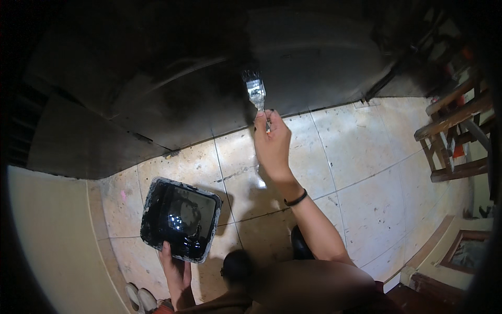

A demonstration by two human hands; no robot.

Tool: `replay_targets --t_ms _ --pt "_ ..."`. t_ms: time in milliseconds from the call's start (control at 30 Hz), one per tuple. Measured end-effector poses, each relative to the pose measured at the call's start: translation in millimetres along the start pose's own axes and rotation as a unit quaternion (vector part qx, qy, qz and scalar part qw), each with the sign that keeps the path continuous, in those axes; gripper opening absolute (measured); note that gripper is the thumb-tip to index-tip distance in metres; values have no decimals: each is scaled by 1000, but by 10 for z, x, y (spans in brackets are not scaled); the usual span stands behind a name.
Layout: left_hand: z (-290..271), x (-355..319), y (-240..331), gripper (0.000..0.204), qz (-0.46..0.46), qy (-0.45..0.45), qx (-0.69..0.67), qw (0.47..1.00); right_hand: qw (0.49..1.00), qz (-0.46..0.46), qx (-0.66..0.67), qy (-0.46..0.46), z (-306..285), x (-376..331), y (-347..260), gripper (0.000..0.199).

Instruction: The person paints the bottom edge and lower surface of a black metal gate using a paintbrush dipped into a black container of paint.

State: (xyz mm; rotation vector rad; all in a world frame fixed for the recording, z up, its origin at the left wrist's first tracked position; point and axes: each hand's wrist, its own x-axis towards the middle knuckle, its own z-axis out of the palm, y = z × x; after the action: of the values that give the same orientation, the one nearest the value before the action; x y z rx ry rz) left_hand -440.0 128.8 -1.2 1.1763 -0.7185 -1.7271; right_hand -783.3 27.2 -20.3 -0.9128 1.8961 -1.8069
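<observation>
My right hand (273,137) grips a flat paintbrush (255,93) by its handle, the bristles pointing away from me. Dark paint coats the bristles and smears the metal band. They are at a black panel (293,68) that rises from the floor; whether they touch it I cannot tell. My left hand (175,269) holds a square tub (209,246) by its near side, thumb over the rim. Glossy black paint (180,217) lies inside, and its rim is crusted with dried paint. The fingers under the tub are hidden.
Beige floor tiles (361,157) bear dark specks. At the right stands a wooden rack or stool (449,125). A pale wall (47,225) closes off the left side, with a pair of slippers (140,299) by its foot. My dark shoes show near the lower middle.
</observation>
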Motion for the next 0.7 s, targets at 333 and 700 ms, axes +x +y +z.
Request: replay_targets --t_ms 333,700 --pt "111 6 25 59 16 20 -36 999 998 -50 -8 22 128 -57 -74 26" --pt "71 29 35 66 -3 14 -68 998 992 -86 -88 11 343 -101 137 27"
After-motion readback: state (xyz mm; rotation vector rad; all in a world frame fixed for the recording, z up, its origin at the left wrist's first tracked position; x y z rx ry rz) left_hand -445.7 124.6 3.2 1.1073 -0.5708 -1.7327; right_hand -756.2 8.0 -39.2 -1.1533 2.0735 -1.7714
